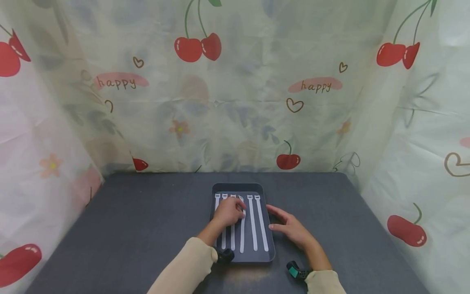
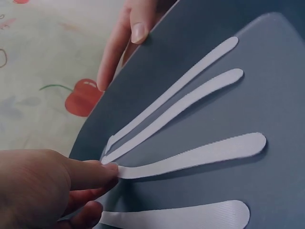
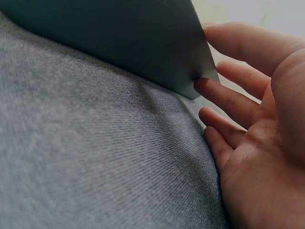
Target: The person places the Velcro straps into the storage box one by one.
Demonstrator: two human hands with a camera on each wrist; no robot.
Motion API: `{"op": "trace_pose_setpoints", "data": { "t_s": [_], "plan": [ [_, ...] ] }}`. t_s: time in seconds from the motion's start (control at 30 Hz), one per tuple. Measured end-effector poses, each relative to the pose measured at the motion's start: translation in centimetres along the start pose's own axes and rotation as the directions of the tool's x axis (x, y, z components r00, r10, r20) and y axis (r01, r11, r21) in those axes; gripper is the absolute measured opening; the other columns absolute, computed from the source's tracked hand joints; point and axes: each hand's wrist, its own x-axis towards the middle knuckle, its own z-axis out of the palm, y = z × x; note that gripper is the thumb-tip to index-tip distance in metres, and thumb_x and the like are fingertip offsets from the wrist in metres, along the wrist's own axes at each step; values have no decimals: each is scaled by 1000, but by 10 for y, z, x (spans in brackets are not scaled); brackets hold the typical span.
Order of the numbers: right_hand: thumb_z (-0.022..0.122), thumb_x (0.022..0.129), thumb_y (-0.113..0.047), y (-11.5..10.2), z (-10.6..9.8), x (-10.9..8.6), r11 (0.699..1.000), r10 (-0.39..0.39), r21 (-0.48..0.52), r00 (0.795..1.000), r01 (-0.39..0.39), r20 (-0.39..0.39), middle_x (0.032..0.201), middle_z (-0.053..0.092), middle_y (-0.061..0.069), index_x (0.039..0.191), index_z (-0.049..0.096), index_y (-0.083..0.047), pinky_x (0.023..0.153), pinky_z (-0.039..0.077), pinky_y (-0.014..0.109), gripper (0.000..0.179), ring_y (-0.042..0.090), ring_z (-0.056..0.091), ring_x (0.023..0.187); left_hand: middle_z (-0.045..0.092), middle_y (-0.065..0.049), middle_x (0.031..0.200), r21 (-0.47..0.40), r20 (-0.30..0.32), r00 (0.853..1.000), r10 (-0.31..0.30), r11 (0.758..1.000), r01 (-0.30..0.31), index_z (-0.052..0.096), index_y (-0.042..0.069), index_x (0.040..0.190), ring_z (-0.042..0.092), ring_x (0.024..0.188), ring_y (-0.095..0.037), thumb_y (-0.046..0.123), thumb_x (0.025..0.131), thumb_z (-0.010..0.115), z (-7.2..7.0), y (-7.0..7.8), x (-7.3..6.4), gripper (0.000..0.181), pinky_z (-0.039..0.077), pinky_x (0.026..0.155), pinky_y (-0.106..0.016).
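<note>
A dark grey tray (image 1: 248, 245) holds several white hook-and-loop cable ties laid lengthwise side by side, slotted heads at the far end. Over the tray, my left hand (image 1: 228, 212) pinches one cable tie (image 2: 200, 160) near its head between thumb and fingers; its tail lies along the tray floor. To the right of it lie two more cable ties (image 1: 254, 228), and others to the left are partly covered by the hand. My right hand (image 1: 291, 230) is at the tray's right side, fingers extended, with fingertips against the outer wall and the thumb at the rim.
The tray stands on a dark grey cloth-covered table (image 1: 147, 220). A pale curtain (image 1: 235, 134) printed with cherries and flowers encloses the back and both sides. Each wrist wears a black strap, the right one (image 1: 298, 271) with a green part.
</note>
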Motion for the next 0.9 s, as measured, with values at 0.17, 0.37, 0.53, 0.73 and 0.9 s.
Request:
{"op": "trace_pose_setpoints", "data": {
  "t_s": [0.17, 0.37, 0.53, 0.73, 0.9],
  "plan": [
    [74, 87, -25, 0, 0, 0, 1000, 1, 5, 1000, -1, 2, 149, 43, 5, 147, 45, -16, 112, 18, 57, 67, 29, 30, 141, 59, 9, 67, 58, 1, 1000, -16, 998, 16, 74, 16, 90, 54, 59, -9, 13, 77, 80, 1, 0, 1, 15, 43, 58, -29],
    [73, 88, -24, 1, 0, -1, 1000, -7, 1, 1000, 7, 9, 151, 41, 5, 147, 44, -16, 112, 18, 56, 67, 29, 29, 141, 59, 8, 68, 110, -12, 999, -46, 993, 47, 75, 17, 90, 53, 61, -10, 15, 76, 82, 2, 1, 1, 16, 44, 60, -31],
    [74, 88, -24, 0, -1, -1, 1000, -11, 12, 1000, 10, 17, 150, 41, 5, 147, 44, -15, 112, 18, 54, 67, 28, 30, 141, 61, 7, 73, 129, -9, 998, -70, 989, 71, 74, 17, 91, 55, 65, -11, 14, 76, 82, 4, 2, 1, 17, 46, 62, -33],
    [74, 88, -24, -1, -2, -2, 1000, -13, 24, 1000, 13, 23, 150, 42, 5, 147, 44, -15, 113, 18, 55, 67, 28, 30, 141, 70, 5, 94, 192, -4, 999, -48, 980, 48, 77, 23, 97, 59, 78, -13, 16, 75, 81, 5, 1, 1, 24, 48, 67, -34],
    [74, 87, -23, -1, -1, -2, 1000, -8, 17, 1000, 8, 16, 149, 43, 5, 146, 45, -16, 113, 18, 53, 66, 27, 30, 141, 71, 6, 100, 226, 7, 999, -44, 973, 41, 77, 26, 99, 61, 84, -13, 18, 78, 79, 5, 0, 1, 23, 49, 70, -34]
  ]
}}
